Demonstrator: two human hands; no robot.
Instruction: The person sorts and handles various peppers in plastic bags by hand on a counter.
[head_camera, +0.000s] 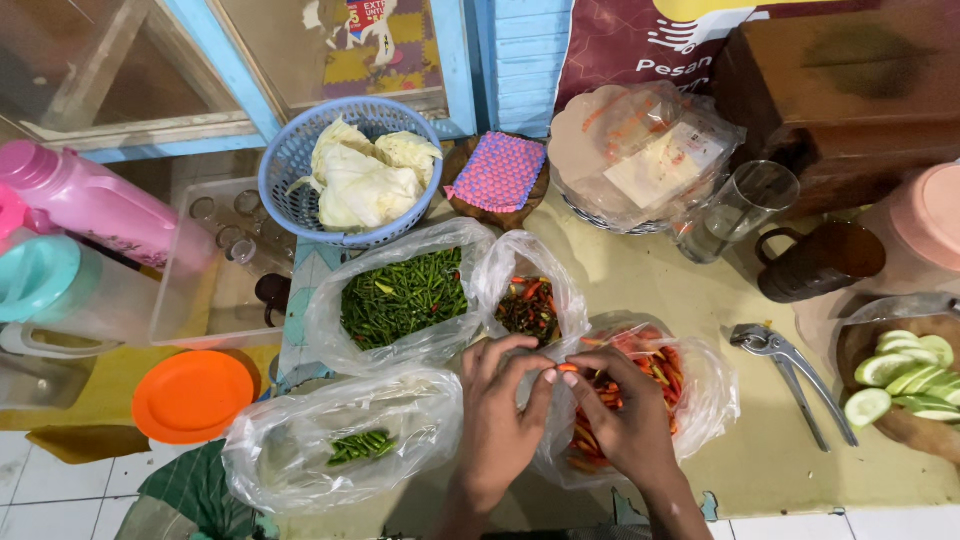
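My left hand (497, 415) and my right hand (625, 420) meet over a clear plastic bag of red chilies (690, 385). Between their fingertips they pinch one small red chili (567, 368). Just beyond the hands lies a small bag of mixed red and dark chilies (528, 305). A larger bag of green chilies (402, 295) sits to its left. Near my left forearm rests a mostly empty bag with a few green chilies (360, 445).
A blue basket of cabbage leaves (365, 175) stands at the back. An orange lid (192, 396), a pink jug (95, 200) and a clear tub (215, 275) are on the left. Metal tongs (790, 375), sliced cucumber on a board (905, 380), a glass (740, 210) and a dark mug (820, 262) are on the right.
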